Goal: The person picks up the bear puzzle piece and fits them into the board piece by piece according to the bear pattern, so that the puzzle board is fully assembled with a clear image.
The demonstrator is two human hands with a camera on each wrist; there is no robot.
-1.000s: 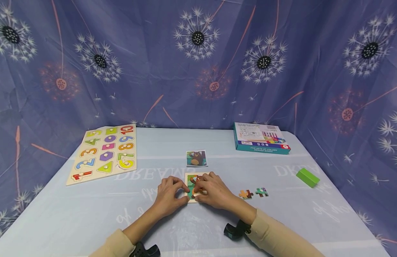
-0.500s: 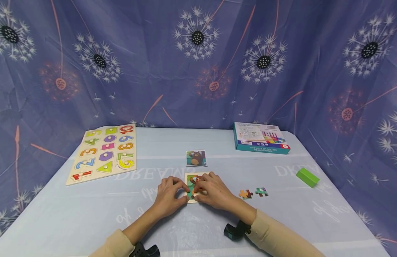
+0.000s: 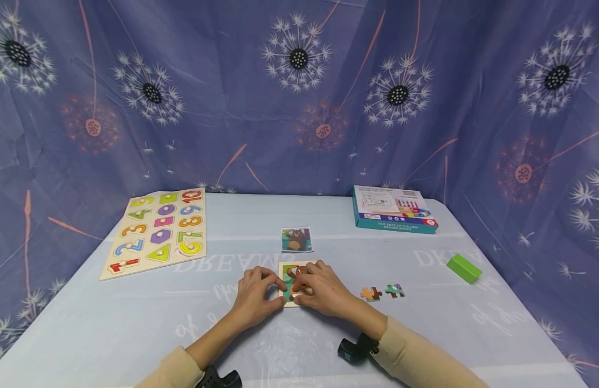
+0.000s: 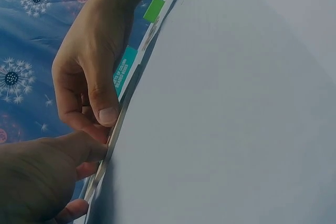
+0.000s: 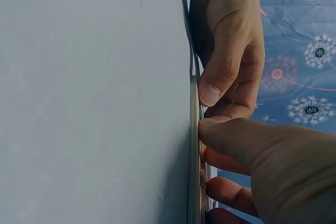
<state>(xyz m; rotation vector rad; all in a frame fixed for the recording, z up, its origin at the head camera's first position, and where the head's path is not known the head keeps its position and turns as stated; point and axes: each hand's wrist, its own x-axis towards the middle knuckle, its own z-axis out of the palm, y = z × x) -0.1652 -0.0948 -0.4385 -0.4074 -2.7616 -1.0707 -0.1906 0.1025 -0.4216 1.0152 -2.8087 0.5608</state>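
In the head view, a small puzzle board (image 3: 288, 268) with a pale wooden rim lies at the middle of the table, showing part of a brown bear on green. My left hand (image 3: 254, 296) holds its left edge, index finger and thumb spread along the rim. From the right, my right hand (image 3: 323, 288) pinches a teal and brown puzzle piece (image 3: 290, 292) at the lower left of the board with thumb and index finger. The palm hides the board's right side. In the right wrist view, both thumbs sit along the edge of the board (image 5: 194, 145).
A bear picture card (image 3: 296, 239) lies just behind the board. Two loose puzzle pieces, one orange and brown (image 3: 371, 293) and one green (image 3: 394, 290), lie to its right. Farther out are a number board (image 3: 153, 231), a flat toy box (image 3: 394, 209) and a green block (image 3: 464, 268).
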